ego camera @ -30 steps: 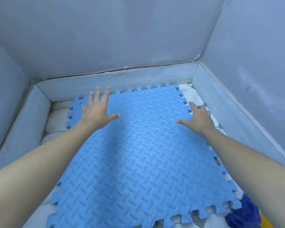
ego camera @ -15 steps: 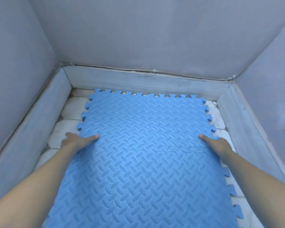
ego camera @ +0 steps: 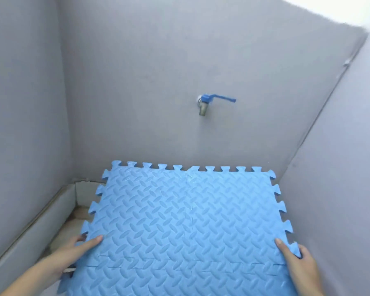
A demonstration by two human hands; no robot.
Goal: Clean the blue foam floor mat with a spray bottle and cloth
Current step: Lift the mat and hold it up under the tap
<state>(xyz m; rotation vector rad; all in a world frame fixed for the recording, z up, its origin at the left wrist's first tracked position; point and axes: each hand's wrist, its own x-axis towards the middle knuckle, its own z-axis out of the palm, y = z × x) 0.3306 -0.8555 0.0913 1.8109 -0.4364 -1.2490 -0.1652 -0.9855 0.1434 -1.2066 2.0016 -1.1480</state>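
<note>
The blue foam floor mat (ego camera: 186, 216), made of interlocked tiles with a raised oval pattern and toothed edges, is lifted off the floor and tilts up toward the back wall. My left hand (ego camera: 77, 252) grips its left edge, thumb on top and fingers underneath. My right hand (ego camera: 297, 263) grips the right edge the same way. No spray bottle or cloth is in view.
Grey walls close in on the left, back and right. A tap with a blue lever handle (ego camera: 209, 101) sticks out of the back wall above the mat. A low grey ledge (ego camera: 36, 229) runs along the left wall, with pale floor tiles (ego camera: 73, 225) beside it.
My hands went from lying flat on the mat to gripping its side edges. The mat has risen off the floor, and my view has tilted up to show the tap.
</note>
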